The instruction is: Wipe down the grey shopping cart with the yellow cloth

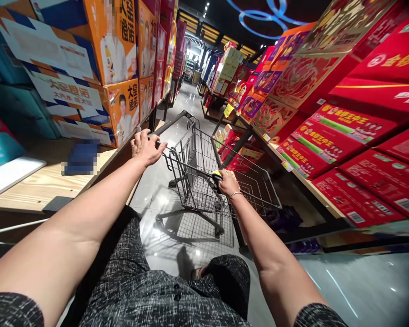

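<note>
Head view, looking down between loaded store shelves; underfoot, a glossy grey floor (184, 97) streaked with reflections; overhead, blue ring lights (280, 13) under a dark ceiling (221, 13); to the left, orange cartons (124, 106) on a pale wooden shelf (51, 188); to the right, stacked red boxes (341, 127); between, standing on the floor, a wire shopping cart (191, 163), with left grip (148, 147) draped over its bar (173, 122), cannot tell how tightly, and right grip (229, 183) closed around its yellow-and-black part (216, 174).
</note>
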A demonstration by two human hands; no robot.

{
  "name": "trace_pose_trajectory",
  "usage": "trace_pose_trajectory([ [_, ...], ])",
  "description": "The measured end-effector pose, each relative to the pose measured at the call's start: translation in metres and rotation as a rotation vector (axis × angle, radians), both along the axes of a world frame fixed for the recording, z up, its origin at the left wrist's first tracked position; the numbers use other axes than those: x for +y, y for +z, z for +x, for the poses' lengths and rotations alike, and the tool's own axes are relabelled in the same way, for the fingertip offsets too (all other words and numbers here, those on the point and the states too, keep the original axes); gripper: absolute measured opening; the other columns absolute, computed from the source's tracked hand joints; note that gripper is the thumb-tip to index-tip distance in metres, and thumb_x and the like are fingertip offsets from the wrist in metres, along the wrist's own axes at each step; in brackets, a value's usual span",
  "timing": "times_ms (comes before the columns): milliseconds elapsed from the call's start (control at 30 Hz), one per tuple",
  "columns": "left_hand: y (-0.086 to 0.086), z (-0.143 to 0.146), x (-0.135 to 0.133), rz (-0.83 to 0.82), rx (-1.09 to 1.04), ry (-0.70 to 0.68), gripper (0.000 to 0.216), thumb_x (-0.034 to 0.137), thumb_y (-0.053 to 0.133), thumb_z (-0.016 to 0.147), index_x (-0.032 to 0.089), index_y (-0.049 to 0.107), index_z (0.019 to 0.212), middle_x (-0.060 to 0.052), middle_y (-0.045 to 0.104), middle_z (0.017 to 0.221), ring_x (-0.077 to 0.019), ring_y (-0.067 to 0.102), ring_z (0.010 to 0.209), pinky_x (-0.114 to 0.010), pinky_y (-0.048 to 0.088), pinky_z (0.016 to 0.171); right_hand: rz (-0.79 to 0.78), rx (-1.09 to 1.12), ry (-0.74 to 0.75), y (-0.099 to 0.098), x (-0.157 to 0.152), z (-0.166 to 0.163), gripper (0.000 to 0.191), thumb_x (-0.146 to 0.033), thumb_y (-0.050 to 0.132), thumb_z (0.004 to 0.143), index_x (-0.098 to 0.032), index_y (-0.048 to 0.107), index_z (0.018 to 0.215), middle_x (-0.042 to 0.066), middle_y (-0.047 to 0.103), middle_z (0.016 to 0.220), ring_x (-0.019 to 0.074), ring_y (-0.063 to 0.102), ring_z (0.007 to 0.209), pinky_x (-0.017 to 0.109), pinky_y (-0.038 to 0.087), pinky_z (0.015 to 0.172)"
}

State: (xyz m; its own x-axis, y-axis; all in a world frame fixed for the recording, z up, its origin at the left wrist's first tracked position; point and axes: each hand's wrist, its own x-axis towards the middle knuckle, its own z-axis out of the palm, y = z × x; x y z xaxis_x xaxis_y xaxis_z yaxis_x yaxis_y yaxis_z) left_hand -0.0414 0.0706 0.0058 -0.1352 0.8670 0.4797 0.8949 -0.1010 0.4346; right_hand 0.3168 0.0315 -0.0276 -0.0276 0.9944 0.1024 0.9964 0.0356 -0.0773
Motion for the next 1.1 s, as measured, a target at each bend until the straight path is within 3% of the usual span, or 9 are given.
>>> trace_pose_trajectory([
  [133, 0.000, -0.001, 0.015, -0.050, -0.034, 0.043, 0.057, 0.069, 0.051, 0.083, 0.025, 0.062, 0.118, -0.015, 0.033, 0.153, -0.0441, 0.029, 0.137, -0.063, 0.030, 0.108, -0.049, 0.019, 0.046, 0.002, -0.001, -0.007, 0.039, -0.038, 0.053, 0.092, -0.028, 0.056, 0.130, 0.011, 0.060, 0.117, 0.0240, 0.061, 0.098, 0.031, 0.045, 0.079],
  [233, 0.002, 0.001, 0.023, -0.086, -0.068, 0.051, 0.070, 0.074, 0.057, 0.077, 0.023, 0.056, 0.125, -0.016, 0.027, 0.155, -0.0456, 0.028, 0.138, -0.063, 0.030, 0.109, -0.037, 0.064, 0.128, 0.002, 0.002, -0.013, 0.045, -0.050, 0.061, 0.087, -0.027, 0.058, 0.125, 0.009, 0.063, 0.117, 0.0228, 0.061, 0.099, 0.029, 0.044, 0.080],
  [400, -0.002, 0.016, 0.017, -0.045, -0.115, 0.020, 0.075, 0.061, 0.056, 0.085, 0.022, 0.038, 0.146, -0.016, 0.017, 0.160, -0.0431, 0.024, 0.142, -0.061, 0.028, 0.113, -0.068, 0.068, 0.129, 0.002, 0.013, -0.033, 0.033, -0.043, 0.064, 0.084, -0.028, 0.063, 0.113, 0.004, 0.069, 0.104, 0.0198, 0.062, 0.089, 0.025, 0.041, 0.071],
  [567, -0.019, 0.040, 0.003, -0.111, -0.070, -0.179, 0.060, 0.046, 0.052, 0.090, 0.028, 0.044, 0.147, -0.011, 0.027, 0.159, -0.0372, 0.022, 0.146, -0.060, 0.027, 0.116, -0.100, 0.104, 0.145, 0.008, 0.028, -0.067, 0.026, -0.040, 0.062, 0.085, -0.029, 0.064, 0.108, 0.003, 0.070, 0.096, 0.0182, 0.063, 0.080, 0.024, 0.041, 0.067],
  [700, -0.037, 0.051, 0.003, -0.168, -0.051, -0.351, 0.054, 0.043, 0.047, 0.094, 0.030, 0.048, 0.146, -0.008, 0.031, 0.159, -0.0344, 0.022, 0.147, -0.061, 0.025, 0.116, -0.128, 0.160, 0.172, 0.006, 0.042, -0.088, 0.032, -0.034, 0.066, 0.081, -0.026, 0.063, 0.111, 0.003, 0.070, 0.092, 0.0181, 0.063, 0.080, 0.024, 0.044, 0.070],
  [833, -0.052, 0.054, 0.012, -0.218, -0.091, -0.388, 0.052, 0.045, 0.041, 0.097, 0.032, 0.047, 0.147, -0.007, 0.029, 0.162, -0.0341, 0.019, 0.150, -0.067, 0.023, 0.114, -0.154, 0.333, 0.239, -0.001, 0.055, -0.102, 0.035, -0.039, 0.069, 0.079, -0.024, 0.062, 0.109, 0.000, 0.067, 0.085, 0.0157, 0.062, 0.078, 0.026, 0.047, 0.076],
  [967, -0.065, 0.060, 0.018, -0.260, -0.096, -0.490, 0.053, 0.049, 0.028, 0.102, 0.031, 0.046, 0.148, -0.004, 0.026, 0.164, -0.0328, 0.009, 0.153, -0.068, 0.019, 0.114, -0.258, 0.664, 0.340, -0.010, 0.062, -0.108, 0.035, -0.043, 0.068, 0.078, -0.020, 0.062, 0.103, -0.001, 0.066, 0.088, 0.0134, 0.061, 0.079, 0.027, 0.049, 0.080],
  [1100, -0.078, 0.071, 0.017, -0.273, -0.051, -0.563, 0.073, 0.061, 0.041, 0.095, 0.024, 0.029, 0.156, -0.010, 0.023, 0.164, -0.0337, -0.005, 0.154, -0.066, 0.016, 0.116, -0.383, 0.963, 0.457, -0.025, 0.073, -0.100, 0.040, -0.044, 0.066, 0.079, -0.018, 0.061, 0.110, 0.002, 0.068, 0.104, 0.0132, 0.062, 0.090, 0.027, 0.050, 0.086],
])
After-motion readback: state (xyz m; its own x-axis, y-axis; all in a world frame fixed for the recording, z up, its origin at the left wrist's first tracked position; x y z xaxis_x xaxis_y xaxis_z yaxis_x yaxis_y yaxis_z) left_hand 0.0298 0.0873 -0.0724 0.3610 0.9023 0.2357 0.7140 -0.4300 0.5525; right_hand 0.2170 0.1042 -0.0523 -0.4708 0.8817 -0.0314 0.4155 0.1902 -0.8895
